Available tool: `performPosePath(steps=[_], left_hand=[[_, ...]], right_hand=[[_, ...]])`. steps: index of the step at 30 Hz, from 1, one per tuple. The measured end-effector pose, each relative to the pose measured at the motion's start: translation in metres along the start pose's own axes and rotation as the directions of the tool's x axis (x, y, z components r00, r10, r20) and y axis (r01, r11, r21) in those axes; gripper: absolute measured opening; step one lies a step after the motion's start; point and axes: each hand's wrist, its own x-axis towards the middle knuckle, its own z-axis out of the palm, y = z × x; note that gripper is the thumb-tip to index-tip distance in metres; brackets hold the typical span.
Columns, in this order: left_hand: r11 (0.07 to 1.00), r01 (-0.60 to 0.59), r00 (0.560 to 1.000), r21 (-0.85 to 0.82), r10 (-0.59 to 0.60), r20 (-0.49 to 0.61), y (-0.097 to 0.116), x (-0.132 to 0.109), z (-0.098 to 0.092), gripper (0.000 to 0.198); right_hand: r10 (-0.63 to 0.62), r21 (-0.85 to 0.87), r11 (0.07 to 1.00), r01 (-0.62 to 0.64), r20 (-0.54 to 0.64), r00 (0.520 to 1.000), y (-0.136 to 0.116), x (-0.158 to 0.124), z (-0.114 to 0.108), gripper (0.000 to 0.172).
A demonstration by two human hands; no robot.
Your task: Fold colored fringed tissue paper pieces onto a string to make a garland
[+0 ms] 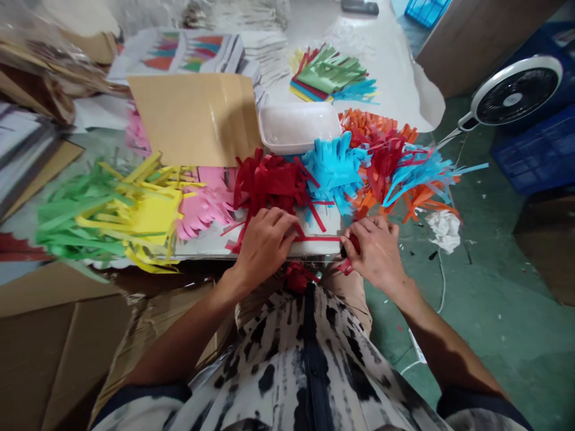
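A narrow red paper strip stretches between my two hands at the table's front edge. My left hand is closed on its left end, fingers bent and pressed together. My right hand pinches the other end, with some red paper under its fingers. Just beyond my left hand lies a heap of fringed dark red paper. Fringed light blue paper lies beyond the gap between my hands. Another bit of red paper is on my lap, below the table edge.
Fringed green, yellow and pink paper lie to the left. Behind stand a brown envelope and a white tray. Orange fringes hang over the right edge, near a fan.
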Motion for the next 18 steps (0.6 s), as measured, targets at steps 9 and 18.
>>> performPosePath(steps=[9,18], left_hand=[[0.972,-0.231,0.972,0.041,0.228,0.057,0.024,-0.027,0.015,0.032],[0.984,-0.172,0.966,0.048,0.178,-0.186,0.036,-0.05,0.031,0.014]], right_hand=[[-0.328,0.001,0.944,0.329,-0.084,0.941,-0.024,-0.024,0.007,0.035],[-0.303,-0.009,0.952,0.307,-0.192,0.933,-0.045,-0.043,0.027,0.02]])
